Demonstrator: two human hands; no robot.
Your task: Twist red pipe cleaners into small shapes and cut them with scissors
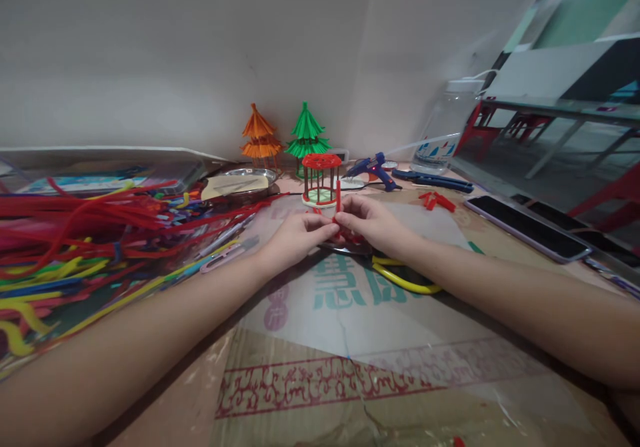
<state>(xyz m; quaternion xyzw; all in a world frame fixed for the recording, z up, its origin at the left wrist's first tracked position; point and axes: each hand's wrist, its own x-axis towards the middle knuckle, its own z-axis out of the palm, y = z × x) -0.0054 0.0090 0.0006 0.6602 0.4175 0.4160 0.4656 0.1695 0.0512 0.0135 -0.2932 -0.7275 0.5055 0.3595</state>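
Note:
My left hand (299, 237) and my right hand (373, 221) meet over the middle of the table, fingers pinched together. Between the fingertips is a short red pipe cleaner (339, 195), its upper end standing upright. More red bits lie just below the fingers, above a shiny metal dish (350, 249) that my hands partly cover. Right behind the fingers stands a small pavilion frame (321, 161) with a red top ring, dark posts and a pale round base. A yellow looped handle (407, 285) lies under my right wrist; the rest of that tool is hidden.
Many coloured pipe cleaners (75, 233) are heaped at left. An orange tiered roof (257, 133) and a green one (307, 133) stand by the wall. A blue glue gun (373, 167), blue-handled pliers (435, 180), red scraps (437, 200), a phone (527, 227) and a clear jug (440, 127) are at right.

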